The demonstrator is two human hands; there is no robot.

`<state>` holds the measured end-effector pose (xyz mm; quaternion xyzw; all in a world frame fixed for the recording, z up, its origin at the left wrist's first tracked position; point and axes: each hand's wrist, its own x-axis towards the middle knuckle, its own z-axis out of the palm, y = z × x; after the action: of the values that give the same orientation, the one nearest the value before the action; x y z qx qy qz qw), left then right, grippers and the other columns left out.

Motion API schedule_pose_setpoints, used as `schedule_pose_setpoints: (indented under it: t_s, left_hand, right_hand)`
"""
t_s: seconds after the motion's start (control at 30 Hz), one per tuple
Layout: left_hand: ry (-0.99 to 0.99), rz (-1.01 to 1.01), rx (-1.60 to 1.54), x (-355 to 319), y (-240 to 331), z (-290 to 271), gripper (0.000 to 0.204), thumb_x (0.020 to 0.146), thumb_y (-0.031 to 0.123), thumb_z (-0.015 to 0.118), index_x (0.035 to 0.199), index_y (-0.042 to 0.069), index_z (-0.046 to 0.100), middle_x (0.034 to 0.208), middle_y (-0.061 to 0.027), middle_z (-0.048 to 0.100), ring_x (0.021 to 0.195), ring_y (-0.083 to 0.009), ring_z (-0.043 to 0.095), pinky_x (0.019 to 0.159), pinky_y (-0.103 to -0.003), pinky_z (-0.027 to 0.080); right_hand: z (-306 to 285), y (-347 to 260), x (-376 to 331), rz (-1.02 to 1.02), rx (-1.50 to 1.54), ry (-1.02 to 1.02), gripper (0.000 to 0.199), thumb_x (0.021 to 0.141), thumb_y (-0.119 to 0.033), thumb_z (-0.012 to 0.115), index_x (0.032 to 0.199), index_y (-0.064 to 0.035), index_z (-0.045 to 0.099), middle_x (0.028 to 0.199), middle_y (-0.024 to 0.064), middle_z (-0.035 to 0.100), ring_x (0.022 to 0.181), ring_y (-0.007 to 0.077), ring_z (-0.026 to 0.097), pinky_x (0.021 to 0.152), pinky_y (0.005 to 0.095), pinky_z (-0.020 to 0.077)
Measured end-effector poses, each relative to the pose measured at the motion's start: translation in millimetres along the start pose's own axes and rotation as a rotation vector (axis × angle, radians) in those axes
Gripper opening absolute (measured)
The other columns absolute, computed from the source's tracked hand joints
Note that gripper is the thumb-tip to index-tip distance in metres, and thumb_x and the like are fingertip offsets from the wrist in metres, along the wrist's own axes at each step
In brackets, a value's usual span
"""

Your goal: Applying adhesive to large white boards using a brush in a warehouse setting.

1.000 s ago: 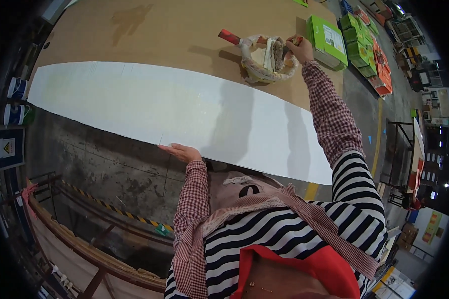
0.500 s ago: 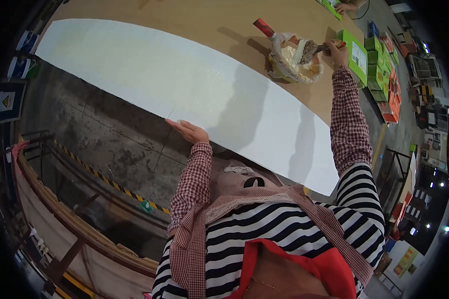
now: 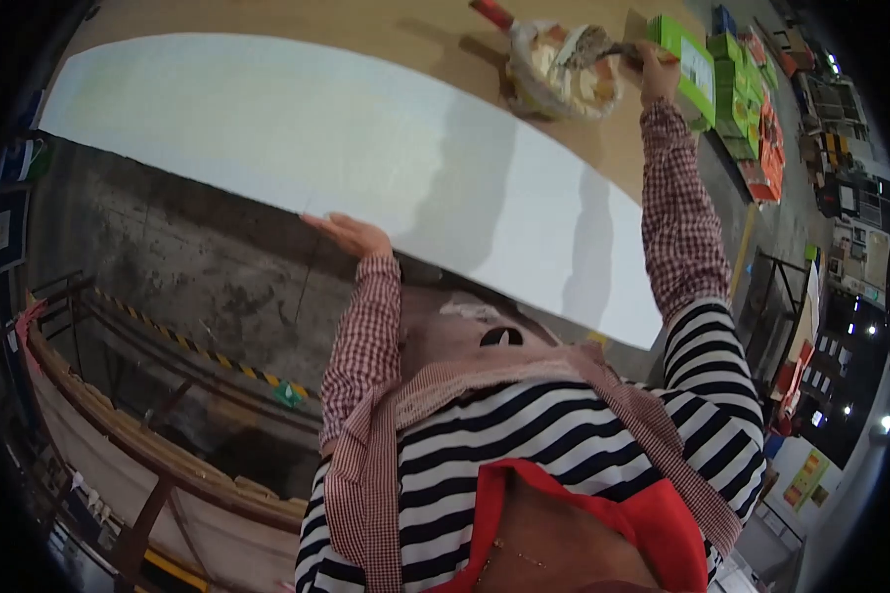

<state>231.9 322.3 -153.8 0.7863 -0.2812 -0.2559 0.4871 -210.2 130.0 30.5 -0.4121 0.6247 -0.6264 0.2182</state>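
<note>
I have my left hand (image 3: 351,235) flat, fingers released, on the near edge of the long white sheet (image 3: 366,148), which looks thin, light and floppy, best steadied at that edge, while beyond the sheet my right hand (image 3: 653,74) grasps a tool handle dipped in a crumpled plastic-lined tub (image 3: 564,69).

White panel (image 3: 366,148): matt, smooth, painted-looking face. Board beneath (image 3: 386,30): tan, matt, like plywood or fibreboard. Bag (image 3: 564,74): thin, crinkled, glossy plastic. Green boxes (image 3: 697,64): smooth cardboard, slight sheen. Floor (image 3: 188,267): rough, stained concrete. Sleeves: checked woven cloth.
</note>
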Motion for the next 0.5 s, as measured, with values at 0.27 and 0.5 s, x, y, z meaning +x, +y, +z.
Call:
schedule_pose_setpoints:
  t_s: [0.27,0.5]
  left_hand:
    - [0.037,0.030,-0.084,-3,8,7,0.059,0.104,0.031,0.021,0.150,0.001,-0.001,0.156,-0.0220,0.003,0.144,-0.0336,0.012,0.118,-0.040,0.018]
    - [-0.068,0.107,0.003,-102,-9,8,0.058,0.104,0.027,0.022,0.149,0.000,0.000,0.156,-0.0208,-0.001,0.145,-0.0318,0.007,0.119,-0.042,0.012]
  right_hand:
    - [-66,-3,-23,-0.020,0.034,-0.063,0.024,0.083,-0.009,0.069,0.100,0.0062,0.063,0.091,0.0128,0.067,0.072,0.0202,0.068,0.060,0.0307,0.0575]
    - [-110,-23,-181,0.416,0.274,-0.609,0.019,0.093,-0.017,0.058,0.100,-0.0003,0.063,0.105,0.0084,0.062,0.089,0.0165,0.059,0.081,0.0307,0.0493]
